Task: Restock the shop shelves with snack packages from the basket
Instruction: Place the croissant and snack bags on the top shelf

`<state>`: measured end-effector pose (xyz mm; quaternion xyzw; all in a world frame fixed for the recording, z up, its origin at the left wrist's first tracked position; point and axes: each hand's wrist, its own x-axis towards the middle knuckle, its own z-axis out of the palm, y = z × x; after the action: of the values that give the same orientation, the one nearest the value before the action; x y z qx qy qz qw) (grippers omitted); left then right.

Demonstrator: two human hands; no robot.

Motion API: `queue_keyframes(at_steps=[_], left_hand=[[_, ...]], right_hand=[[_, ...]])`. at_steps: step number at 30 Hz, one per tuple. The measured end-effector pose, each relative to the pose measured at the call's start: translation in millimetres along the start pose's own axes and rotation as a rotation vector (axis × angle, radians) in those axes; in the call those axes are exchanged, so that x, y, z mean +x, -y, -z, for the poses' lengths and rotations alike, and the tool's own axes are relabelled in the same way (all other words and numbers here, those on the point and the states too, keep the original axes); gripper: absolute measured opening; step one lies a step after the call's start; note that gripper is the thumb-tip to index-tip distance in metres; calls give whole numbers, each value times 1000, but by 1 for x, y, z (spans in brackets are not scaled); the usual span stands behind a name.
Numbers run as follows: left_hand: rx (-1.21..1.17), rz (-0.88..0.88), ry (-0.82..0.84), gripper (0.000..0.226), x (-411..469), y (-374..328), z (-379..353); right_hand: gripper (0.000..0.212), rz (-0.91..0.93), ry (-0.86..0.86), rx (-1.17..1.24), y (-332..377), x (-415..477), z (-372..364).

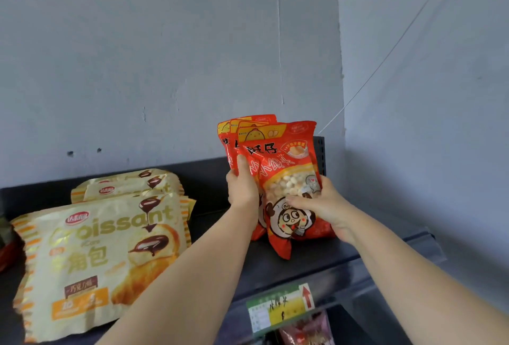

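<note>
The left hand [242, 187] and right hand [323, 205] clasp three red snack packs [283, 163] near two croissant bags [96, 251].

It's a shop, no question. A dark metal shelf [316, 259] runs along a plain grey wall [165, 55], with an upright post [321, 154] at its far end. Stock sits in multiples: identical croissant packs [104, 259] stacked on the left, matching red bags [286, 179] standing one behind another on the right. On the shelf's front edge is a green-and-yellow price label [281, 307] with a red arrow pointing up. More packets [308, 331] peek out below.
</note>
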<state>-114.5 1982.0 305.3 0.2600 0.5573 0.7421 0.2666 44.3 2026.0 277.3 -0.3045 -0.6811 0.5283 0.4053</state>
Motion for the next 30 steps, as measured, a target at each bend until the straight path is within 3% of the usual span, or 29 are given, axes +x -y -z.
queue_keyframes(at_steps=[2, 4, 11, 13, 18, 21, 25, 30], left_hand=[[-55, -10, 127, 92, -9, 4, 3], [-19, -23, 154, 86, -19, 0, 8], [170, -153, 237, 70, -29, 4, 17], [234, -213, 221, 76, -30, 4, 19], [327, -328, 177, 108, -20, 2, 14], [331, -364, 159, 109, -7, 11, 17], [242, -284, 191, 118, -13, 9, 23], [197, -148, 264, 106, -9, 5, 32]], right_hand=[[82, 10, 112, 8, 3, -4, -11], [79, 27, 163, 0, 5, -4, -18], [57, 17, 123, 56, 18, 9, -10], [48, 21, 125, 60, 17, 14, -9], [58, -1, 126, 125, 12, 21, -3], [62, 16, 93, 164, 14, 30, -2], [76, -68, 145, 292, 26, 48, -6], [76, -69, 193, 311, 32, 65, -16]])
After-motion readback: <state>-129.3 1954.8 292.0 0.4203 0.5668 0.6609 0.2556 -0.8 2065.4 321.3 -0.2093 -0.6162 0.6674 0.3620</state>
